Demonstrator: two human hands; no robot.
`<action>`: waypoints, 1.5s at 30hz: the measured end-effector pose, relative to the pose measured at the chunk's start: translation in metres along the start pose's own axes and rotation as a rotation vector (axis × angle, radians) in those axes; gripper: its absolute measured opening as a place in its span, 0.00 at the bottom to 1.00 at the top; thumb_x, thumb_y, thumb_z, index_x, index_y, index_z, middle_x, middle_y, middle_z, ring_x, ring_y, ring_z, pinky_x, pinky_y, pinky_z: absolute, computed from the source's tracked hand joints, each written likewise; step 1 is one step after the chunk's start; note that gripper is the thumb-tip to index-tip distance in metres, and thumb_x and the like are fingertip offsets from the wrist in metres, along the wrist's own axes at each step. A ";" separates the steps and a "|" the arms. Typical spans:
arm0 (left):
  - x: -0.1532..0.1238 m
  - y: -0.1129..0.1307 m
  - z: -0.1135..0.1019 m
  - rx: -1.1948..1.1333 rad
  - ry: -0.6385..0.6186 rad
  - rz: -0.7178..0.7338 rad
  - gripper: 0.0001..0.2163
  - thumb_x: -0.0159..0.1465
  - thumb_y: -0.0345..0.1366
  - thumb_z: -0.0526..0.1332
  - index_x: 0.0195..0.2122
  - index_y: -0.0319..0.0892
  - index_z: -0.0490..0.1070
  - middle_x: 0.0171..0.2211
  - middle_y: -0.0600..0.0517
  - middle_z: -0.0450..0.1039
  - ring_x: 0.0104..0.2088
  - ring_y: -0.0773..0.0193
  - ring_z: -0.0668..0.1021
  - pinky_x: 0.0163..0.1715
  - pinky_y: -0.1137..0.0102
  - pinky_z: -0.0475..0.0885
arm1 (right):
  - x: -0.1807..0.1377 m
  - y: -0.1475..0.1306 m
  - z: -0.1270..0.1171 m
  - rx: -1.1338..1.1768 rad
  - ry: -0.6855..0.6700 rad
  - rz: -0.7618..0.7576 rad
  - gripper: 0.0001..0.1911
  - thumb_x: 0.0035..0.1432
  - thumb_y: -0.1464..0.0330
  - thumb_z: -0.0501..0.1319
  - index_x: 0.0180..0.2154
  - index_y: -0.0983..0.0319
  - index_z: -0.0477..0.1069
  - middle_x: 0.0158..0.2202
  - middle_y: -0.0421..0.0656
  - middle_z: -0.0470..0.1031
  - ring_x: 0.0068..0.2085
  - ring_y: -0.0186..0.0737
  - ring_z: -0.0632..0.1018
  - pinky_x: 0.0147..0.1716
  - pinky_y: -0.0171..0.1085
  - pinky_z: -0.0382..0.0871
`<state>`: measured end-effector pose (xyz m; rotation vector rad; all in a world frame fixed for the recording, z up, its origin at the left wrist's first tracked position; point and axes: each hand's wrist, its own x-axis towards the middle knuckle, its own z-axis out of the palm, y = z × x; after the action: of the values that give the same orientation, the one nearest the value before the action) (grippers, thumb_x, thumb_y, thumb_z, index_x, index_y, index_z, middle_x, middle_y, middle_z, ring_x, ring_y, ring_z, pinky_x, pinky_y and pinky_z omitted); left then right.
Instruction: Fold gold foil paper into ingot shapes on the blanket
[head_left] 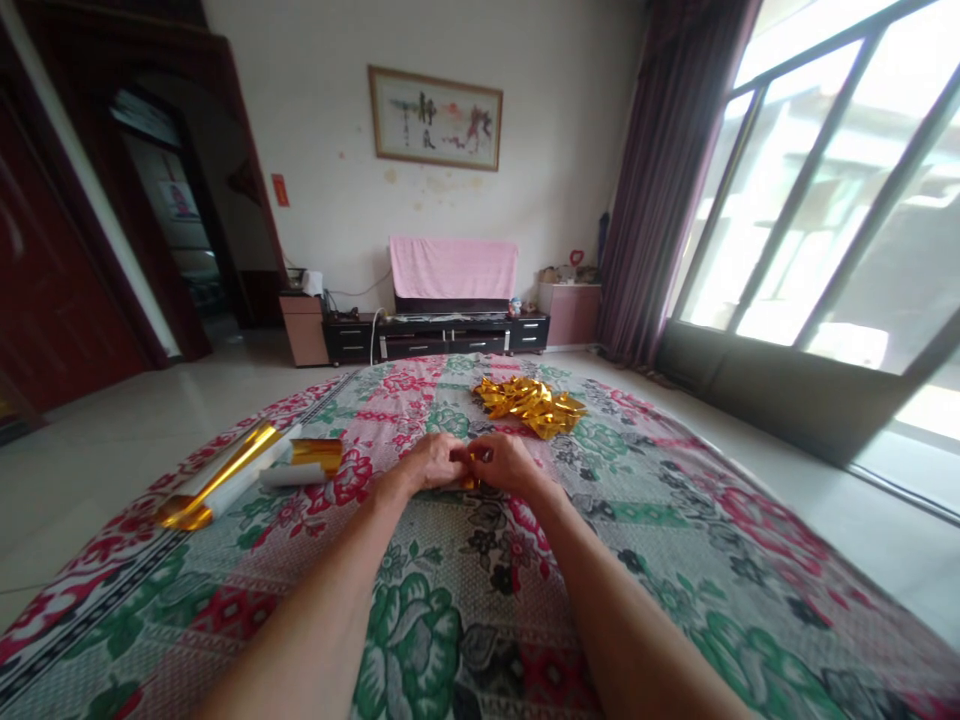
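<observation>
My left hand (436,460) and my right hand (504,462) meet over the middle of the flowered cloth, fingers closed and almost touching. Between them they pinch a small piece of gold foil paper (472,478), mostly hidden by the fingers. Just beyond my right hand lies a heap of folded gold foil pieces (529,402). To the left of my hands are sheets of gold foil paper with white backs: a long, partly rolled one (225,478) and a smaller curled one (316,457).
A floral cloth (420,640) covers the wide round surface beneath my arms. Beyond it stands a low black cabinet (465,338) with a pink cloth (453,267) draped over something on top. Windows (817,190) and a purple curtain (652,180) are at the right, a doorway at the left.
</observation>
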<state>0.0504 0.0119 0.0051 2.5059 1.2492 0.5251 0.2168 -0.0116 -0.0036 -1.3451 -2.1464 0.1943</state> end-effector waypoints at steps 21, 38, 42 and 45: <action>-0.002 -0.001 -0.001 -0.152 -0.095 0.000 0.13 0.50 0.39 0.58 0.35 0.41 0.76 0.29 0.53 0.75 0.30 0.66 0.74 0.27 0.77 0.66 | -0.013 0.009 0.002 -0.058 -0.019 -0.009 0.11 0.50 0.63 0.59 0.36 0.58 0.74 0.40 0.42 0.71 0.42 0.39 0.69 0.42 0.36 0.59; -0.021 -0.006 0.024 0.060 0.283 0.193 0.10 0.54 0.30 0.57 0.37 0.39 0.73 0.38 0.47 0.71 0.40 0.62 0.72 0.44 0.67 0.67 | -0.018 0.002 -0.005 -0.086 -0.087 0.021 0.22 0.45 0.55 0.62 0.42 0.56 0.70 0.46 0.43 0.67 0.47 0.44 0.67 0.46 0.41 0.58; -0.022 -0.007 0.023 0.037 0.299 0.205 0.10 0.54 0.30 0.57 0.37 0.39 0.73 0.38 0.47 0.72 0.41 0.62 0.72 0.44 0.68 0.68 | -0.019 0.005 -0.001 -0.096 -0.067 -0.006 0.20 0.46 0.56 0.62 0.42 0.56 0.69 0.46 0.43 0.66 0.47 0.43 0.67 0.46 0.41 0.58; -0.023 -0.007 0.023 0.045 0.276 0.207 0.11 0.55 0.30 0.57 0.39 0.42 0.73 0.40 0.48 0.71 0.42 0.62 0.72 0.45 0.67 0.67 | -0.019 0.006 -0.001 -0.093 -0.070 -0.026 0.20 0.47 0.56 0.61 0.43 0.55 0.70 0.46 0.43 0.66 0.47 0.43 0.67 0.46 0.41 0.58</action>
<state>0.0428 -0.0045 -0.0226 2.6865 1.1045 0.9297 0.2277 -0.0254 -0.0128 -1.3802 -2.2545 0.1346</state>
